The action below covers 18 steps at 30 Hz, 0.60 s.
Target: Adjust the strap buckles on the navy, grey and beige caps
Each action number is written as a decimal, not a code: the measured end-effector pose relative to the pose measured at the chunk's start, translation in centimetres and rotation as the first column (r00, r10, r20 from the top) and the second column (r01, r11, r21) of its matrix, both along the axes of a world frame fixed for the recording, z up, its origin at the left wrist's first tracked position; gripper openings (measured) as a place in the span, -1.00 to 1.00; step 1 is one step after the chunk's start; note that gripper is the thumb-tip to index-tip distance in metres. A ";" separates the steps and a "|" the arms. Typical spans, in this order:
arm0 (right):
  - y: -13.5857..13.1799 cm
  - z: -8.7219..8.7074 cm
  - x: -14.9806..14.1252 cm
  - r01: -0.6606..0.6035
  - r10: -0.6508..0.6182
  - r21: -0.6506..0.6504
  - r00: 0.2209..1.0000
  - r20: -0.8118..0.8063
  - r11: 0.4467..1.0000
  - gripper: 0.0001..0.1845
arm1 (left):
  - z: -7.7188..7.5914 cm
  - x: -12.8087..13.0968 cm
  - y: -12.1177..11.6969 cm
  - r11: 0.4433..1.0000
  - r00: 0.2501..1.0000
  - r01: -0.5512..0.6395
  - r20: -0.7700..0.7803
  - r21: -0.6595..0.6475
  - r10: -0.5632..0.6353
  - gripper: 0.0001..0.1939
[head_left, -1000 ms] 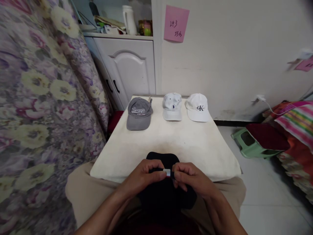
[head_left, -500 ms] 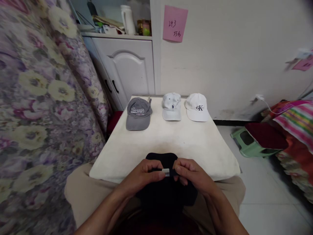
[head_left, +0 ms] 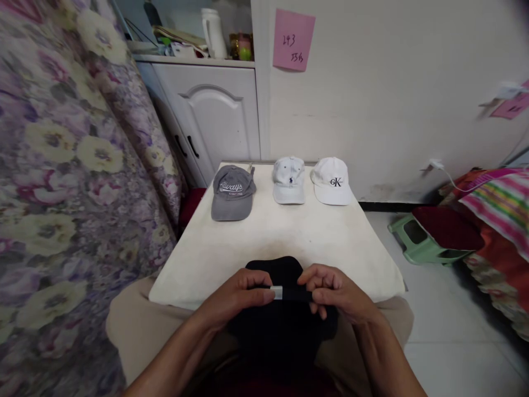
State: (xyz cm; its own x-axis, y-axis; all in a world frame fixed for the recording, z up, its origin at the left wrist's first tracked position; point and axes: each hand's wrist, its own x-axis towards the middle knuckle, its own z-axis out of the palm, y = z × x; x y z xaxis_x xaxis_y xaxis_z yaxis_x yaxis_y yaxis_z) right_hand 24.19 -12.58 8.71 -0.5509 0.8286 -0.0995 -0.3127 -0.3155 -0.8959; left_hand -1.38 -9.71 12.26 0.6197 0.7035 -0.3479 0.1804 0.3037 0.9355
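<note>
A black cap lies at the near edge of the table, partly over my lap. Its back strap runs level between my hands through a silver metal buckle. My left hand pinches the strap at the buckle's left side between thumb and fingers. With thumb and fingertips, my right hand grips the strap farther right. Across the far side of the table stand a grey cap with white lettering, a pale cap with a small dark emblem, and a white cap marked CK.
A cream cloth covers the table. At the left hangs a floral curtain. Behind are a white cabinet and a wall with a pink note. A green stool with a dark red top stands at the right.
My right hand has moved right along the strap, so a longer stretch of strap shows between it and the buckle. My left hand stays by the buckle. The view has shifted slightly.
</note>
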 end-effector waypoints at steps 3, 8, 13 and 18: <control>0.0 -0.2 0.7 0.030 -0.030 0.005 0.998 0.063 1.000 -0.69 | -0.4 0.3 -0.1 1.000 0.999 0.030 -0.014 -0.008 -0.030 -0.68; -0.3 0.0 1.2 0.097 -0.110 0.076 0.978 0.175 0.992 -0.71 | -0.3 1.4 -0.3 0.993 0.996 0.077 -0.051 0.084 -0.073 -0.69; -0.7 1.2 -0.3 0.016 -0.027 0.061 0.985 0.171 0.998 -0.66 | 0.0 2.9 -0.6 0.967 0.981 0.171 -0.119 0.190 -0.150 -0.71; -1.0 1.0 -1.5 0.071 -0.077 0.049 0.990 0.122 0.996 -0.76 | -0.4 2.6 -1.0 0.970 0.986 0.162 -0.080 0.183 -0.149 -0.72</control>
